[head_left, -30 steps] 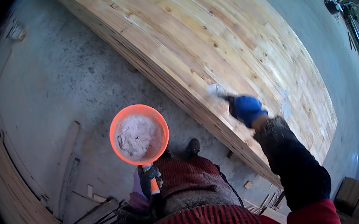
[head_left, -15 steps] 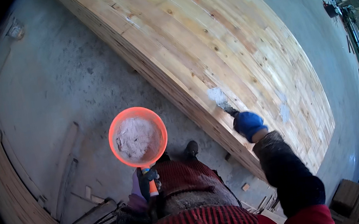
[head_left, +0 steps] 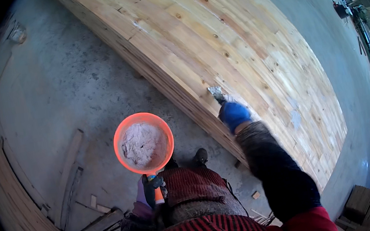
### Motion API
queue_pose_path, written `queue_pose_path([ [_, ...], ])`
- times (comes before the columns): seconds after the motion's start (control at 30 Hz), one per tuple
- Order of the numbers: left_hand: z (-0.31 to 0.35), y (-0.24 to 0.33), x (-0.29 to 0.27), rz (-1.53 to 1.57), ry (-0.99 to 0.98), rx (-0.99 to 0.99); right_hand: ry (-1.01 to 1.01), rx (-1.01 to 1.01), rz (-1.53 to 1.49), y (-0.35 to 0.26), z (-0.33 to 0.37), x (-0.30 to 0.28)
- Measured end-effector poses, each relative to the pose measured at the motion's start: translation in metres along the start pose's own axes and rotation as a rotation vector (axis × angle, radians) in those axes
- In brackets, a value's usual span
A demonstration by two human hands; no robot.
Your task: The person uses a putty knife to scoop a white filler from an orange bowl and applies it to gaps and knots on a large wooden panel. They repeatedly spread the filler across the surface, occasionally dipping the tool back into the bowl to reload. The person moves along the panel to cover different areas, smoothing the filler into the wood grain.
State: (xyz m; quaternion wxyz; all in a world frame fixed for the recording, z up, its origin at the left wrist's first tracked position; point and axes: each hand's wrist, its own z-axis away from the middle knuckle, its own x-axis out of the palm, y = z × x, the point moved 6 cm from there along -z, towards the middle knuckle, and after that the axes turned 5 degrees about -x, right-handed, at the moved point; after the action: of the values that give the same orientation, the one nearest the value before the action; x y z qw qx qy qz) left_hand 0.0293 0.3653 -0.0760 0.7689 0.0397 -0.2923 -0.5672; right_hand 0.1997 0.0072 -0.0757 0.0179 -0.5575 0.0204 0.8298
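My right hand [head_left: 235, 116], in a blue glove, grips a putty knife [head_left: 216, 94] with its blade on the top panel of a stack of wooden boards [head_left: 233, 53]. Pale filler smears the wood beside the blade, partly hidden by the hand. My left hand [head_left: 152, 189], in a dark glove, is closed round the handle of an orange dipper [head_left: 121, 157]. Inside the dipper sits a heap of greyish-white putty [head_left: 141, 145]. The dipper hangs in front of my body, left of the stack's near edge.
Another pile of long boards [head_left: 13, 203] stands at the far left. Loose wood strips [head_left: 67, 155] and scraps [head_left: 104, 229] lie on the concrete floor [head_left: 58, 88]. My shoe [head_left: 200, 156] is close to the stack. Brown boxes or blocks [head_left: 360, 201] sit at the lower right.
My right hand and the putty knife have moved left and slightly up, toward the panel's near edge. The dipper in my left hand has barely shifted.
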Motion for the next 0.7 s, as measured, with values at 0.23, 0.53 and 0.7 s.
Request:
queue_pose_path([
  [0.23, 0.003, -0.006, -0.039, -0.02, 0.066, 0.083, -0.253, -0.181, 0.067, -0.02, 0.035, -0.05],
  [0.53, 0.003, -0.018, -0.04, 0.038, 0.072, 0.033, -0.453, -0.019, 0.185, 0.03, 0.071, -0.033],
  [0.7, -0.007, -0.027, -0.046, 0.023, 0.051, 0.033, -0.084, -0.129, 0.103, 0.037, 0.038, -0.066],
])
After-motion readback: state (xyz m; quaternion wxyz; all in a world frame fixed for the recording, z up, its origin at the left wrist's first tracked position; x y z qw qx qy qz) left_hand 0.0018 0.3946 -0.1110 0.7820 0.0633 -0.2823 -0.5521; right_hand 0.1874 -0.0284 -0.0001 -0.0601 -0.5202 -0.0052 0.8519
